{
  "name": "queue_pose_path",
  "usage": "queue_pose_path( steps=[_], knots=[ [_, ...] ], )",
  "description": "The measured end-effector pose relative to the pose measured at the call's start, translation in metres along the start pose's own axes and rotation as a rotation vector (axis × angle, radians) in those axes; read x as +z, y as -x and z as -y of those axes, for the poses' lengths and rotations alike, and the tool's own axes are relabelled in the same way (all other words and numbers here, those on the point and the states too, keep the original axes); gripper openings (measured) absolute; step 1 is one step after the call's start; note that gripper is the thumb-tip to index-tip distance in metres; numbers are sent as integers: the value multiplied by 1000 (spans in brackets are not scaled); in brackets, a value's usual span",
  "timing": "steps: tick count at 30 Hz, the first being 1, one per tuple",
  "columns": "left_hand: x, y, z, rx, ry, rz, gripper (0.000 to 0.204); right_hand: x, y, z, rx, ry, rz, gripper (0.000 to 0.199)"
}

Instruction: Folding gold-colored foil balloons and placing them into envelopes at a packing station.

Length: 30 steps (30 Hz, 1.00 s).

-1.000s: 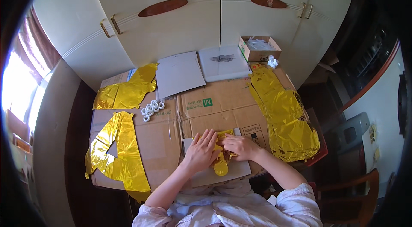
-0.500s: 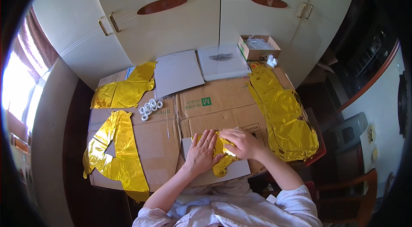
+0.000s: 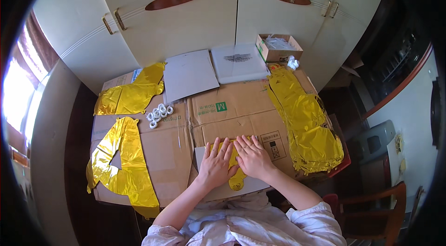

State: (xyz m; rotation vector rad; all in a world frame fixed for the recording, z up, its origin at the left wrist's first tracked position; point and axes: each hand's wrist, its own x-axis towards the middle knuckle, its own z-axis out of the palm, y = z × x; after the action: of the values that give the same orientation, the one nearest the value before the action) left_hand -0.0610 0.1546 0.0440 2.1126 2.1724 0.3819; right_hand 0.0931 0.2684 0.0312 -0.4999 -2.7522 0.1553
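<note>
My left hand and my right hand lie flat side by side, fingers stretched out, pressing on a gold foil balloon. The balloon is deflated and folded small; most of it is hidden under my hands, with one rounded end showing between my wrists. Beneath it is a grey card sheet at the near edge of the cardboard-covered table. Neither hand grips anything.
Flat gold foil balloons lie at left, one A-shaped and another behind it. A stack of gold foil lies at right. White rings, grey sheets, a clear bag and a small box stand further back.
My right hand has uncurled from the foil's right side and now lies flat next to the left one. The balloon's loose right part has been folded in under it.
</note>
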Motion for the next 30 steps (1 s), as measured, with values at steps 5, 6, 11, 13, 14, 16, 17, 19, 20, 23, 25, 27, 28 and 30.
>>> queue_pose_path(
  steps=[5,6,11,13,14,16,17,19,20,23,25,27,28,30],
  knots=[
    [-2,1,0,-3,-42,9,76,-2,1,-5,35,-7,-16,59],
    [-3,1,0,-2,-63,13,77,-3,2,-6,46,-10,-21,61],
    [-6,5,7,-12,-38,32,82,-5,5,-11,67,42,-10,66],
    [-9,9,12,-24,-44,50,83,-8,5,-8,68,71,-17,65],
    [-12,11,13,-34,-57,64,83,-9,5,-8,71,80,-17,65],
    [-17,16,18,-79,-49,94,84,-11,6,-8,76,98,-16,66],
    [-20,19,21,-94,-58,98,84,-11,7,-8,80,93,-7,66],
    [-24,26,28,-123,-74,108,85,-9,8,-8,90,84,11,68],
    [-26,29,31,-140,-60,102,83,-8,8,-8,89,90,7,68],
    [-33,31,36,-152,-116,136,76,-7,9,-8,90,103,-1,69],
    [-40,17,34,-76,-160,64,70,-6,9,-8,92,106,0,70],
    [-37,1,28,63,-128,17,65,-6,8,-7,88,125,11,70],
    [-28,-11,26,165,-79,2,64,-6,7,-6,88,134,17,70],
    [-27,-30,14,307,115,43,63,-11,7,-6,109,124,75,70]
  ],
)
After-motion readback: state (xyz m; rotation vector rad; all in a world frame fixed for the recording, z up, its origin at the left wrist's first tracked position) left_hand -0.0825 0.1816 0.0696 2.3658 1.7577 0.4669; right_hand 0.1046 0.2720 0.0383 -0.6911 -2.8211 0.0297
